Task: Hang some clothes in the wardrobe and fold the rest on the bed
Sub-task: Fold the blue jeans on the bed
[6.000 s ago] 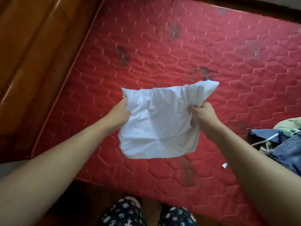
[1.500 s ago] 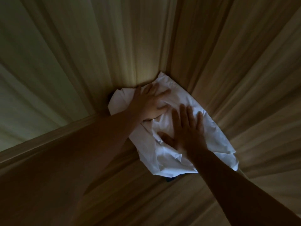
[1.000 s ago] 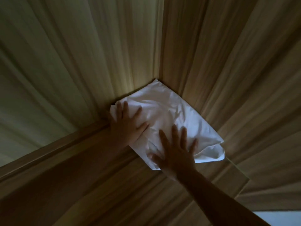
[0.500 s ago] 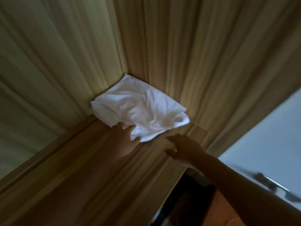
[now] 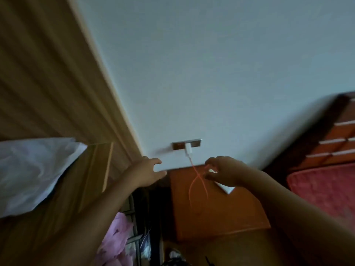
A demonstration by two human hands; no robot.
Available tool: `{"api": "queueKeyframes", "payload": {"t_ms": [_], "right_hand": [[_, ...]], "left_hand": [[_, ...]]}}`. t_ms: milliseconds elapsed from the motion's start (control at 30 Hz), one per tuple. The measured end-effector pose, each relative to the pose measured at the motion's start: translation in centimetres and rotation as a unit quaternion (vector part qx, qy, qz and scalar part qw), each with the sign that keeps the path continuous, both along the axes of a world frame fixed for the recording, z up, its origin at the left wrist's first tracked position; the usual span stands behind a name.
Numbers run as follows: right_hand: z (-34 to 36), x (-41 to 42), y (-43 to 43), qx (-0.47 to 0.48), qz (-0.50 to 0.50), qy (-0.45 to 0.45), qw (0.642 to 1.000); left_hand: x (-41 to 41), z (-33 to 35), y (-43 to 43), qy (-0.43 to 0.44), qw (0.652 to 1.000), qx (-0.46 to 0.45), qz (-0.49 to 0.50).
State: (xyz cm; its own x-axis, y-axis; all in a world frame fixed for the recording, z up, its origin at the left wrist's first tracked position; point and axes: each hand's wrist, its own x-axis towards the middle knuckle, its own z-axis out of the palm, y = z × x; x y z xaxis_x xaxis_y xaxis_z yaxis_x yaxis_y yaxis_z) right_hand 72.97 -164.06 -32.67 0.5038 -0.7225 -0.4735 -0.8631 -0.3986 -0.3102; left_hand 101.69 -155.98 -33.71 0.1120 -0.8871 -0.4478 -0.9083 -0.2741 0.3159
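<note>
2 empty: L grip [image 5: 146,174], R grip [image 5: 225,173] | white cloth [image 5: 32,173] leftward, on shelf [image 5: 93,169]

L hand [image 5: 148,172] & R hand [image 5: 223,172] are hovering w/ loosely curled fingers, holding nothing. A folded white cloth [image 5: 32,173] is lying on the wardrobe shelf [image 5: 92,169] at left. A pink cable [image 5: 197,181] is trailing from the wall plug [image 5: 188,149] onto the orange nightstand [image 5: 221,214].

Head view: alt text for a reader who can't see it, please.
The left hand and right hand hang empty with loosely curled fingers before a pale wall. A folded white cloth lies on a wooden shelf at left; an orange nightstand with a pink cable stands below the hands, a red mattress at right.
</note>
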Motion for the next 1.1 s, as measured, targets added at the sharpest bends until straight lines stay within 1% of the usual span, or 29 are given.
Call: {"api": "queueKeyframes", "payload": {"t_ms": [33, 100, 200, 300, 433, 567, 667, 800, 967, 1100], "right_hand": [[0.2, -3.9, 1.0, -0.002, -0.034, 0.004, 0.999], [0.4, -8.8, 2.4, 0.002, -0.078, 0.005, 0.997], [0.6, -18.9, 7.0, 0.008, -0.171, -0.001, 0.985], [0.5, -28.2, 12.6, 0.017, -0.25, -0.012, 0.968], [0.1, -38.8, 20.7, 0.024, -0.35, 0.003, 0.936], [0.1, -47.2, 29.4, 0.011, -0.452, 0.01, 0.892], [0.2, -51.7, 35.7, 0.003, -0.527, 0.015, 0.849], [-0.6, -55.3, 42.4, 0.008, -0.603, 0.006, 0.798], [-1.5, -58.3, 49.7, 0.034, -0.685, -0.021, 0.727], [-1.6, -62.8, 54.5, 0.044, -0.74, -0.007, 0.671]], "left_hand": [[-3.6, 0.2, -1.2, -0.007, 0.999, 0.01, -0.035], [-8.4, 0.5, -2.4, -0.022, 0.997, 0.011, -0.078], [-19.0, 1.0, -2.9, -0.02, 0.985, 0.013, -0.173], [-28.9, 1.3, -1.7, -0.017, 0.968, 0.021, -0.251], [-40.7, 1.4, 0.9, -0.025, 0.935, 0.021, -0.353], [-51.4, 1.2, 3.8, -0.03, 0.892, 0.037, -0.449], [-58.7, 1.2, 6.5, -0.03, 0.857, 0.04, -0.513], [-66.8, 0.9, 10.4, -0.031, 0.808, 0.035, -0.587], [-76.6, -0.3, 15.1, -0.031, 0.73, 0.045, -0.681], [-84.7, -1.4, 18.2, -0.021, 0.675, 0.056, -0.735]]}}
